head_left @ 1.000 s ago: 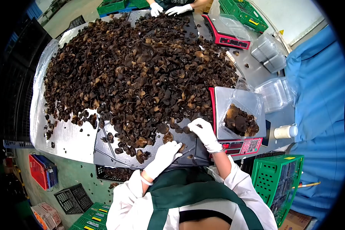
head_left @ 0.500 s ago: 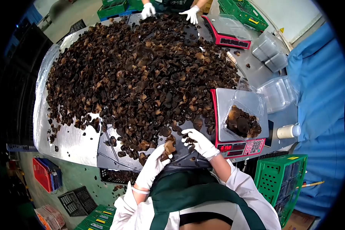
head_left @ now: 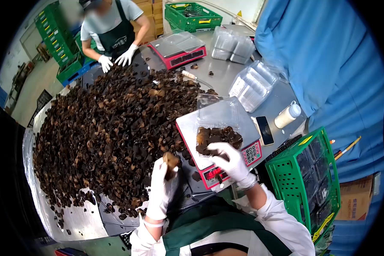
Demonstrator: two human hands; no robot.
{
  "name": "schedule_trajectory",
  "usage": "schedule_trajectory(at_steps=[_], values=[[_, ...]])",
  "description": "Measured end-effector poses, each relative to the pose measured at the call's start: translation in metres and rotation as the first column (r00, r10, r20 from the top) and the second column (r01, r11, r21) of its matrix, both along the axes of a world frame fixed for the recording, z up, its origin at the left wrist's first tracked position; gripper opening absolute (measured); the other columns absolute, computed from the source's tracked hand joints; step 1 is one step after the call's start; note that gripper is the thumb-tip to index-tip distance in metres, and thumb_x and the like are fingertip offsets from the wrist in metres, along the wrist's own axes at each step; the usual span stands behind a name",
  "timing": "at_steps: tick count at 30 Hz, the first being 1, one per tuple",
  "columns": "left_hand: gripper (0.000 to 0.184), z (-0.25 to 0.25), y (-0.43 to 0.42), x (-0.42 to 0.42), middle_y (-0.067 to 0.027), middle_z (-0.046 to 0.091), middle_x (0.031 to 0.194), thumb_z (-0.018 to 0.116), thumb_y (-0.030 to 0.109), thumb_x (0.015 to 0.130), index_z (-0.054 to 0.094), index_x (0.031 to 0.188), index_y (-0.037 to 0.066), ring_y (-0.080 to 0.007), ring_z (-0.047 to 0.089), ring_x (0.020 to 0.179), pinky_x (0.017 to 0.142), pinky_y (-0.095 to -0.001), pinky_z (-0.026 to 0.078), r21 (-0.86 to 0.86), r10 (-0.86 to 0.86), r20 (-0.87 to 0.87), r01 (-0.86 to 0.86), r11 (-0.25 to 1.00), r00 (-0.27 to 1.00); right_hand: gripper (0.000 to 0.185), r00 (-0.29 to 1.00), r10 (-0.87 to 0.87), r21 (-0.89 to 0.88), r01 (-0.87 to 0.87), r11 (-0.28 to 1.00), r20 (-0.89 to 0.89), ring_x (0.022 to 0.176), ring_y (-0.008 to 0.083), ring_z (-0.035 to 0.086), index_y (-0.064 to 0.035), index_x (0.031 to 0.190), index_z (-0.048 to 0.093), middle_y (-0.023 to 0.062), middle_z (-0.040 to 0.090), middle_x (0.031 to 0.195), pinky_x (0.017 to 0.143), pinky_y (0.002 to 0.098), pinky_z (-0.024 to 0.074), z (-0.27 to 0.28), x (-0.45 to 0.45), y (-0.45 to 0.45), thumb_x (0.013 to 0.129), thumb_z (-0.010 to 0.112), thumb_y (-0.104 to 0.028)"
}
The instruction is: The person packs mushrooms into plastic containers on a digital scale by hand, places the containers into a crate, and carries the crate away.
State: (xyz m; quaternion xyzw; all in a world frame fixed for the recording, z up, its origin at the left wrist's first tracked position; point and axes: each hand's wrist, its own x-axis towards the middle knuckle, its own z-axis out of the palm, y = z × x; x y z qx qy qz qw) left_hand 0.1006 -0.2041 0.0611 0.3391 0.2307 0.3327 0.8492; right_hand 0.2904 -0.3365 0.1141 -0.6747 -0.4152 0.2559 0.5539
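Observation:
My left hand point(head_left: 159, 183), in a white glove, is closed on a brown mushroom piece point(head_left: 171, 161) in front of the large heap of dark mushrooms point(head_left: 115, 123). Gloved too, my right hand point(head_left: 229, 162) is over the near edge of the red scale point(head_left: 192, 123), its fingers curled beside the filled box. Dark bits show under that palm, but what its fingers hold is hard to make out. A clear plastic box with mushrooms point(head_left: 219, 138) lies open on the scale's plate.
Across the table a co-worker point(head_left: 111, 34) has both gloved hands at the heap. A second scale point(head_left: 179, 49), stacks of clear boxes point(head_left: 254, 85), a phone point(head_left: 264, 130) and a bottle point(head_left: 287, 114) stand on the table. A green crate point(head_left: 286, 175) is at the right.
The view has turned toward the right. My left hand has lifted a mushroom piece off the table, and my right hand has moved from the heap's edge to the box on the scale.

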Motion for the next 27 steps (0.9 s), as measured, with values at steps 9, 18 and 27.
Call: schedule_trajectory(at_steps=[9,18,27], values=[[0.033,0.032,0.002,0.134,-0.0023,0.06,0.106,0.054,0.03,0.096,0.052,0.122,0.009,-0.0089,0.05,0.083,0.073,-0.0253,0.041,0.205,0.099,-0.111,-0.075,0.976,0.989,0.041,0.801,0.012,-0.106,0.065,0.992,0.598,0.085,0.0275,0.063,-0.0128,0.12,0.059,0.009,0.06,0.091,0.075,0.0344,0.0505,0.009,0.093,0.002,0.082,0.067,-0.024],[0.032,0.03,-0.012,0.151,-0.0057,0.06,0.114,0.051,0.028,0.097,0.052,0.122,0.008,-0.0138,0.054,0.103,0.088,-0.0288,0.041,0.294,0.252,-0.133,-0.205,0.934,0.959,0.033,0.876,0.081,0.058,-0.124,0.991,0.476,0.094,0.0275,0.062,-0.0049,0.108,0.066,0.0114,0.065,0.1,0.084,0.0359,0.0485,-0.002,0.121,0.002,0.08,0.072,-0.02],[0.033,0.06,-0.005,0.109,-0.0051,0.061,0.108,0.066,0.034,0.088,0.061,0.109,0.009,-0.0182,0.057,0.104,0.096,-0.0318,0.042,0.246,0.393,0.014,-0.384,0.89,0.919,0.018,0.998,-0.063,0.085,0.061,0.995,0.027,0.085,0.0115,0.063,-0.002,0.106,0.067,0.0069,0.067,0.098,0.075,0.023,0.0489,-0.013,0.149,-0.018,0.09,0.058,-0.005]])
